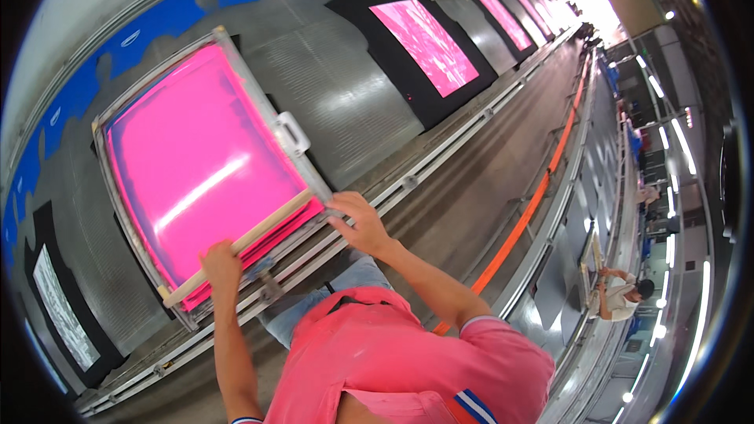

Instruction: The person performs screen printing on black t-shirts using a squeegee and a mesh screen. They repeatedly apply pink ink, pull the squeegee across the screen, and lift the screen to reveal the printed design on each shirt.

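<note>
A screen printing frame [271,129] lies on the long grey printing table, its mesh covered in bright pink ink [181,149]. Along the frame's near side runs a squeegee [263,229] with a pale wooden handle, pink ink showing beside it. My left hand [221,267] is closed round the squeegee's wood left of its middle. At the frame's near right corner, my right hand [357,220] grips the metal edge, thumb and fingers on either side. A white handle [292,133] stands on the frame's right side.
Black garment pieces with pink prints [424,43] lie farther along the table; one with a grey-white print [67,306] lies left. A metal rail [440,149] follows the near edge. Across the aisle are an orange strip [542,196] and another person [624,298] at a table.
</note>
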`<state>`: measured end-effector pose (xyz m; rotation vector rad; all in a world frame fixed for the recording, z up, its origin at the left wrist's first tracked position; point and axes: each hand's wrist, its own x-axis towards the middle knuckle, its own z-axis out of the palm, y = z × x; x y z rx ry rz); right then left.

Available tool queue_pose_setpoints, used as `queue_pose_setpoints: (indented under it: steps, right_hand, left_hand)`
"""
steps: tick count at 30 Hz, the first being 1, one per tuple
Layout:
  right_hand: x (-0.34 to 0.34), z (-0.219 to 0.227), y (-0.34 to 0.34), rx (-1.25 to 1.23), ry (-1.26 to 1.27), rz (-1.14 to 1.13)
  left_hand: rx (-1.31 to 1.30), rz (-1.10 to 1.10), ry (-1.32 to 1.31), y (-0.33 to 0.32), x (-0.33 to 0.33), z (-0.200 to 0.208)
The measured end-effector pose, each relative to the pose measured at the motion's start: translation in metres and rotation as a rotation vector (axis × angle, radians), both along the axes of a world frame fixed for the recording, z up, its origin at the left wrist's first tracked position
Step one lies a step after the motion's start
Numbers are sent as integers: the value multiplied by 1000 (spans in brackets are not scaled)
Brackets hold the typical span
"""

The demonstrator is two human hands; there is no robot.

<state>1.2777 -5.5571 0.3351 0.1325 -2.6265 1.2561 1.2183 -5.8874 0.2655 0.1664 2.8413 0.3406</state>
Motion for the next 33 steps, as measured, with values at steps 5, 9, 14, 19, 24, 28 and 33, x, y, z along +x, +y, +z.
queue_pose_setpoints:
  steps: [5,9,14,19,24,28,33]
  right_hand:
    - [57,-59,176,-57,-172,-462]
    - [83,-90,265,-309,-358,-701]
    - [59,-96,316,-321,-427,-710]
    - [27,-100,324,-401,-436,-626]
    - [14,-110,322,-446,-422,-583]
    - [7,-100,305,-526,-468,-582]
    - [-4,-90,278,-451,-398,-534]
  left_hand:
    - [-86,121,-9,1,7,3]
    - [-221,120,-119,33,-11,31]
    - [-187,122,-225,32,-24,13]
    - [-196,142,-165,38,-16,13]
    - [-238,41,-189,72,-22,35]
    - [-20,57,-4,60,34,20]
    - [-4,13,233,84,89,13]
